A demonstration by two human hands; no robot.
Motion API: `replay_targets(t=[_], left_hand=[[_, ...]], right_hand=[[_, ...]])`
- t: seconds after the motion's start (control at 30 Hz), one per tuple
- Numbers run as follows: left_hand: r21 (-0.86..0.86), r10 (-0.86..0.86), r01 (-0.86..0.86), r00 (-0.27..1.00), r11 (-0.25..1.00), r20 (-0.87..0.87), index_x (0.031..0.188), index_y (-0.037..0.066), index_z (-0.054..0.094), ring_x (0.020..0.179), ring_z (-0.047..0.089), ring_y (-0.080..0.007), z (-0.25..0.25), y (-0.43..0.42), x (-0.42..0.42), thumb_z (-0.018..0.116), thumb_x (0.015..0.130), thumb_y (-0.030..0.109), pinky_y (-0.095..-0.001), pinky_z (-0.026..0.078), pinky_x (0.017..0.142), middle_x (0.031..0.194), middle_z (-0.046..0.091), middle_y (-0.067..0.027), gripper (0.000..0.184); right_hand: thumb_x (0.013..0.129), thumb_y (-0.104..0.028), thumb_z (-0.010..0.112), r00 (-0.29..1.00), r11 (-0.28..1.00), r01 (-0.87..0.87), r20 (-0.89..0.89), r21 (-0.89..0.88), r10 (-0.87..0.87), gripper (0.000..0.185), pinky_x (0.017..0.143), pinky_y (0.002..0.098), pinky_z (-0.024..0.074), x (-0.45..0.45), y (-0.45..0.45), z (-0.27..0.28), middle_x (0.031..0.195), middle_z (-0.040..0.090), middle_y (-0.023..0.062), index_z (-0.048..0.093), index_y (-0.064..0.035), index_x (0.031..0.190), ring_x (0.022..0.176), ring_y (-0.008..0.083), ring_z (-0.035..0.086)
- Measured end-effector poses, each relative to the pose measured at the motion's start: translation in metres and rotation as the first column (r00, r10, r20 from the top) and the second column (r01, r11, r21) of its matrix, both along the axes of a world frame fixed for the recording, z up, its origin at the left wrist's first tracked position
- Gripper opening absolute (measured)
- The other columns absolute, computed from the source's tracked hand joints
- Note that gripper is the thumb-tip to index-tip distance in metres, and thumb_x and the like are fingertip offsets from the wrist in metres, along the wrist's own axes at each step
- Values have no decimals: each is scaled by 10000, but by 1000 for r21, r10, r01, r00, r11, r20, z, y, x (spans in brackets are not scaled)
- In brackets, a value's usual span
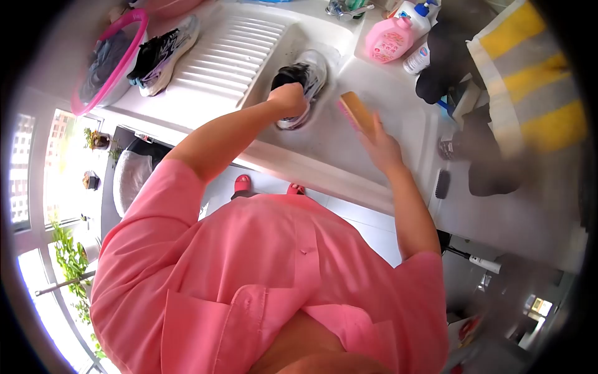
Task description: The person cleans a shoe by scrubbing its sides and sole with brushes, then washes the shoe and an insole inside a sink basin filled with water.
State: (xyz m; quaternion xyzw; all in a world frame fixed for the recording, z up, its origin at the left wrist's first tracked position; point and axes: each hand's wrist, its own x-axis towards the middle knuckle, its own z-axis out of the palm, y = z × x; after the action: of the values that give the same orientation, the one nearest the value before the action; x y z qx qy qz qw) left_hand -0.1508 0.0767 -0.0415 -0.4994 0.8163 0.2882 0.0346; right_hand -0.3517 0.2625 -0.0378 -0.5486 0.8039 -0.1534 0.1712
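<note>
A black and white sneaker (309,78) rests in the white sink basin (367,165). My left hand (289,100) is closed on the sneaker at its ankle opening; the fingers are partly hidden inside or behind it. To the right, my right hand (381,144) grips a scrub brush (358,113) with a tan wooden back and pinkish bristles. The brush is held over the basin, apart from the sneaker, its bristles facing left. Shallow water appears to lie around the sneaker.
A second sneaker (163,56) stands on the ribbed washboard (233,50) side at left, beside a pink-rimmed basin (140,28) holding cloth. At the back right are a pink bottle (389,40) and a white pump bottle (414,15). A dark brush (442,184) lies on the right ledge.
</note>
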Motion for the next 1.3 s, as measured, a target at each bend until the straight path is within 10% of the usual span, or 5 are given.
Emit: replay_targets(t=[0.43, 0.8, 0.93, 1.1, 1.3], left_hand=[[125, -275, 249, 916, 960, 291, 1021, 22, 642, 991, 600, -279, -107, -16, -20, 578, 778, 251, -383, 475, 821, 1075, 619, -174, 340], [604, -107, 115, 993, 789, -50, 1106, 21, 621, 1034, 562, -263, -127, -60, 8, 599, 781, 350, -380, 445, 841, 1148, 586, -173, 463], [515, 280, -153, 943, 844, -179, 1117, 25, 616, 968, 593, -275, -161, -66, -11, 547, 824, 396, -362, 457, 822, 1086, 622, -157, 478], [5, -463, 464, 886, 886, -28, 993, -13, 662, 918, 633, -307, -213, -62, -24, 538, 802, 229, -375, 482, 799, 1002, 647, -186, 332], [72, -305, 302, 952, 951, 36, 936, -39, 667, 900, 630, -340, -229, -68, -31, 530, 789, 205, -386, 490, 788, 973, 640, -222, 316]], right_hand=[[875, -173, 457, 854, 800, -294, -231, 523, 465, 415, 882, 443, 433, -50, -86, -173, 1070, 583, 248, 383, -41, 1262, 989, 378, 577], [894, -204, 460, 984, 955, -142, 141, 260, 108, 502, 889, 423, 434, 17, -69, -48, 1069, 588, 238, 314, -56, 1352, 1018, 358, 571], [920, -281, 444, 943, 927, -303, 70, -220, 324, 556, 868, 429, 424, 30, -75, -57, 1148, 567, 205, 221, -187, 1421, 1016, 390, 551], [942, -310, 364, 973, 948, -231, 83, 219, 217, 399, 878, 449, 418, 68, -154, -72, 1154, 568, 179, 402, -206, 1325, 1047, 385, 536], [908, -223, 409, 930, 936, -255, -205, 241, 306, 333, 837, 432, 448, 41, -217, -141, 1102, 585, 215, 527, -49, 1166, 1019, 378, 559]])
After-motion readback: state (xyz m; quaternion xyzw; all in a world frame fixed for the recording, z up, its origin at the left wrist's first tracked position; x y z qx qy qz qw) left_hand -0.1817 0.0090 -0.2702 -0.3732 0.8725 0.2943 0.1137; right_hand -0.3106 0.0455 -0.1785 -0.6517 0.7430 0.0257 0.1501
